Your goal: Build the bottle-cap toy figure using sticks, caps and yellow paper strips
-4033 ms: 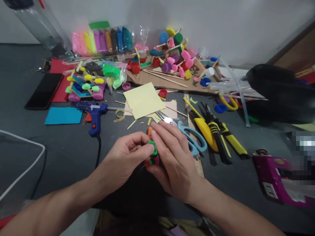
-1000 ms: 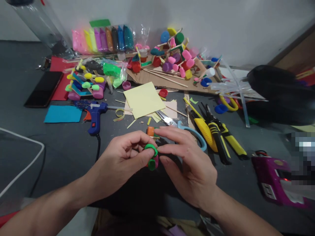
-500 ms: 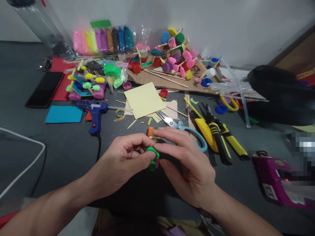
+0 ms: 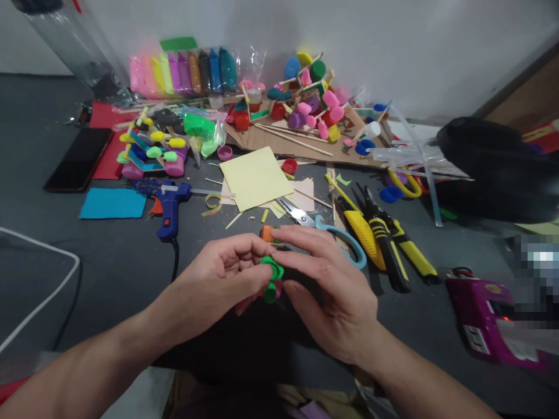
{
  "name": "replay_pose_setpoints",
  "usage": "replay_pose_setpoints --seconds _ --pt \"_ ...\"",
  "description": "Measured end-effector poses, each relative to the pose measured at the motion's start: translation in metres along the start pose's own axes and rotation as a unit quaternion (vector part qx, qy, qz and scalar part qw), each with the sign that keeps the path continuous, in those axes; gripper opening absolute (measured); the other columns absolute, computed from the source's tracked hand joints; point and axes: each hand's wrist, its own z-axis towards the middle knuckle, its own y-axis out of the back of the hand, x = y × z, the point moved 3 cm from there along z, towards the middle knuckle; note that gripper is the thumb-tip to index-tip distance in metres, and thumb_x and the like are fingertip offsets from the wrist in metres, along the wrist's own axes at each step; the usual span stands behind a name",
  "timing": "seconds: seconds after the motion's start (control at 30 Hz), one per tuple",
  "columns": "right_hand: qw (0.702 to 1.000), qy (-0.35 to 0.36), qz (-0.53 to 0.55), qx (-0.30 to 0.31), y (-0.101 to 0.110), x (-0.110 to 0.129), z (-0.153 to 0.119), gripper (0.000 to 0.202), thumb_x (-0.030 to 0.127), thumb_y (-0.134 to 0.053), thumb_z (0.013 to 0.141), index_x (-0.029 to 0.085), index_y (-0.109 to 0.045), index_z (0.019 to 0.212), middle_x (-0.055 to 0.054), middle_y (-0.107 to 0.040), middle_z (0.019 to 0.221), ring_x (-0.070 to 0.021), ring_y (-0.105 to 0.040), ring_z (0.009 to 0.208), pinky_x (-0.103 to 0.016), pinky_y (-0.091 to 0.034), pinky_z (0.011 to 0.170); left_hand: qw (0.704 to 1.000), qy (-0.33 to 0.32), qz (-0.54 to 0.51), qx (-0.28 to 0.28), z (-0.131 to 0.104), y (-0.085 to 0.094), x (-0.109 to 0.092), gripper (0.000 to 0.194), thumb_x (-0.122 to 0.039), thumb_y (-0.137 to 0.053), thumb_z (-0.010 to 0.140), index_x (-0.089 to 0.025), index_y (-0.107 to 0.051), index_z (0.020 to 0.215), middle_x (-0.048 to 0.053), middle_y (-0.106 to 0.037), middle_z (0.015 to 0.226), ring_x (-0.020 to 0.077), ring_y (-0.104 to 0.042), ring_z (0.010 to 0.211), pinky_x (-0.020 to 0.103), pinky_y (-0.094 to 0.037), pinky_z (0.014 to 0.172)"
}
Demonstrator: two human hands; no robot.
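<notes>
Both hands meet over a small craft model at the table's near edge. My left hand (image 4: 229, 273) is closed, thumb and fingers pinching a soft green piece that looks like modelling clay (image 4: 272, 267). Below it a rounder green end and a bit of pink show. An orange part (image 4: 266, 234) of the model peeks out beyond the fingertips. My right hand (image 4: 329, 285) curves round the model from the right, fingertips against its far end and thumb close to the green part. The fingers cover most of the model's middle.
Scissors (image 4: 323, 224), yellow-black cutters and pliers (image 4: 388, 250) lie right of centre. A blue glue gun (image 4: 168, 203) with a cord lies left. Yellow paper (image 4: 257, 177) is ahead. Finished-looking colourful models (image 4: 152, 145), clay packs (image 4: 192, 73), a phone (image 4: 78, 158) and a purple device (image 4: 484, 320) surround.
My left thumb has shifted slightly up and left on the green piece, and more of its top shows. My right hand stays nearly in place.
</notes>
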Motion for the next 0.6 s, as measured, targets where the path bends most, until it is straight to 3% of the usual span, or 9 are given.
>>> replay_pose_setpoints --seconds 0.23,0.4,0.6 --pt "1.000 -0.005 0.009 0.008 -0.0005 0.0004 0.0014 0.033 0.006 -0.061 0.090 0.013 -0.066 0.122 -0.017 -0.066 0.130 -0.0234 -0.060 0.126 -0.045 -0.048 0.108 1.000 -0.002 0.002 -0.002 0.0020 0.0025 0.0044 0.002 -0.020 -0.064 0.090 -0.018 -0.066 0.089 -0.008 -0.057 0.064 0.0030 -0.046 0.049 0.013 -0.038 0.045" --pt "1.000 0.000 0.008 0.004 -0.0003 0.0000 0.0006 0.033 0.006 -0.061 0.089 0.014 -0.067 0.121 -0.018 -0.066 0.130 -0.0249 -0.061 0.126 -0.046 -0.050 0.107 0.998 0.002 -0.059 0.010 0.0027 0.0032 0.0059 0.002 -0.018 -0.065 0.088 -0.018 -0.065 0.087 -0.007 -0.058 0.064 0.0034 -0.046 0.049 0.012 -0.038 0.044" --pt "1.000 0.001 0.012 0.003 0.0006 0.0015 0.0007 0.036 0.006 -0.061 0.090 0.014 -0.065 0.124 -0.017 -0.066 0.131 -0.0240 -0.060 0.127 -0.045 -0.048 0.109 0.998 -0.006 -0.065 -0.001 0.0030 0.0029 0.0070 0.009 -0.025 -0.070 0.086 -0.018 -0.066 0.089 -0.004 -0.061 0.070 0.0059 -0.050 0.054 0.015 -0.043 0.048"
